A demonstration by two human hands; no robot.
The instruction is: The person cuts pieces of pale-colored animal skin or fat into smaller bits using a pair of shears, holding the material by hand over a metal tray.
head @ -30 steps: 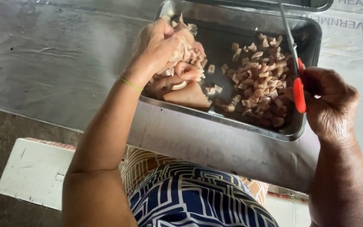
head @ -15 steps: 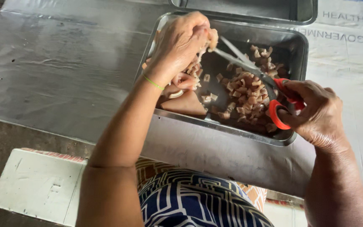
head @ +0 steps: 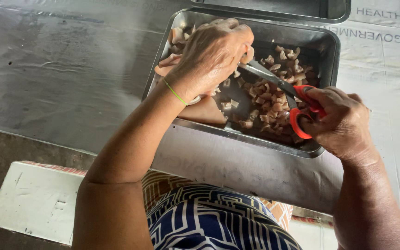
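Mid-cut at frame centre — left hand (head: 211, 58) pinches a pale meat strip (head: 247, 54); right hand (head: 336, 120) grips red-handled scissors (head: 283, 88), blades parted at the strip; closing them squarely seems next.

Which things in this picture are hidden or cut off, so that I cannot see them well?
- Head view: scissors tips and the piece being cut, hidden behind the left hand.
- Second tray, cut off by the top edge.
- Scissor handle, partly covered by the right hand.
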